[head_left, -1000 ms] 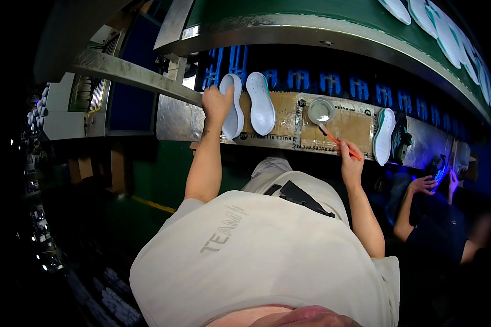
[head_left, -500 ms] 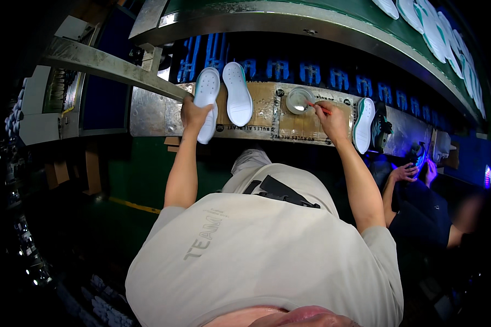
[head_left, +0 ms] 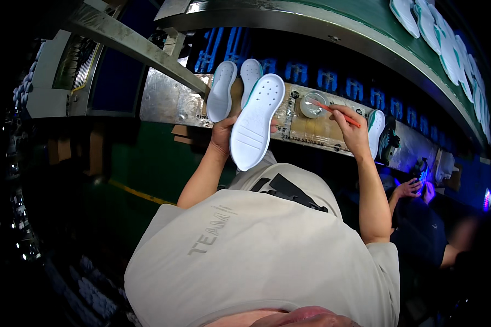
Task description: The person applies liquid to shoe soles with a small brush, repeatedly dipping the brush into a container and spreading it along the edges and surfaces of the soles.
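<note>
My left hand (head_left: 222,133) is closed on a white shoe sole (head_left: 256,122) with teal along its edge, lifted off the bench and tilted. Small holes dot its front end and lines cross its heel. My fingers wrap behind it, partly hidden. In my right hand (head_left: 353,129) is a slim red-handled brush (head_left: 343,117); its tip is inside a clear round cup (head_left: 314,104) holding whitish liquid. Just beyond the lifted sole, two similar soles, a left one (head_left: 221,92) and a partly covered one (head_left: 251,76), lie on the bench.
The narrow bench (head_left: 316,128) is covered with cardboard and tape. Another sole (head_left: 375,131) and a dark shoe upper (head_left: 388,139) sit to the right. A metal bar (head_left: 142,46) slants across the left. More soles (head_left: 447,52) line the upper shelf. A co-worker's hands (head_left: 409,188) work at far right.
My left hand has lifted a sole from the bench and brought it nearer me and to the right. The brush stays at the cup, its handle more visible. The whole view has shifted slightly.
</note>
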